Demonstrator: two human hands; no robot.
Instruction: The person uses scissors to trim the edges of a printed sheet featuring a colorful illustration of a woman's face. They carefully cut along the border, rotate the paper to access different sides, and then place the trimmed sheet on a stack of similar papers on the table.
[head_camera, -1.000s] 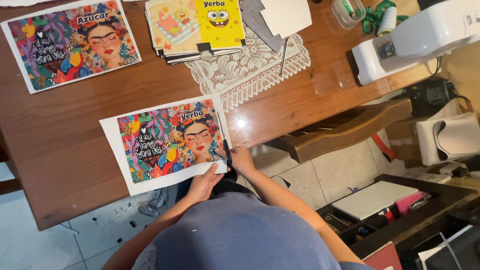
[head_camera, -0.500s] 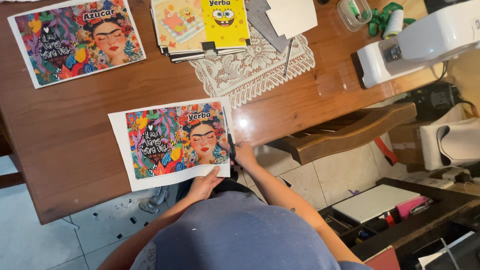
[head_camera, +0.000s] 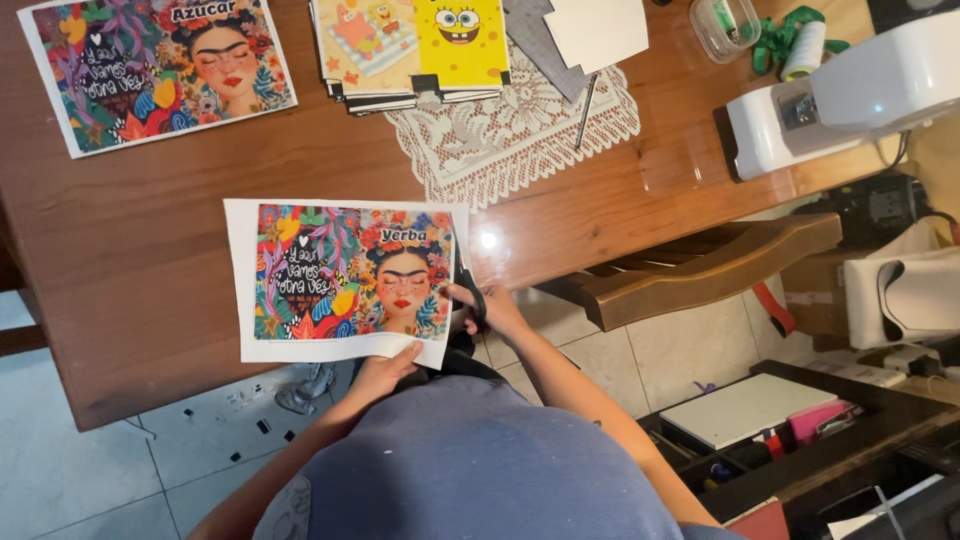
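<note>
The colourful printed sheet (head_camera: 345, 280) has shifted slightly along the wooden table (head_camera: 130, 260) since a second ago. The right hand (head_camera: 490, 308) grips black scissors (head_camera: 470, 292) at the sheet's right edge; the blades are mostly hidden, perhaps already in the paper. The left hand (head_camera: 385, 368) pinches the sheet's glossy, flat lower edge.

Print (head_camera: 345, 280) on table (head_camera: 150, 230); doily (head_camera: 510, 130) behind
</note>
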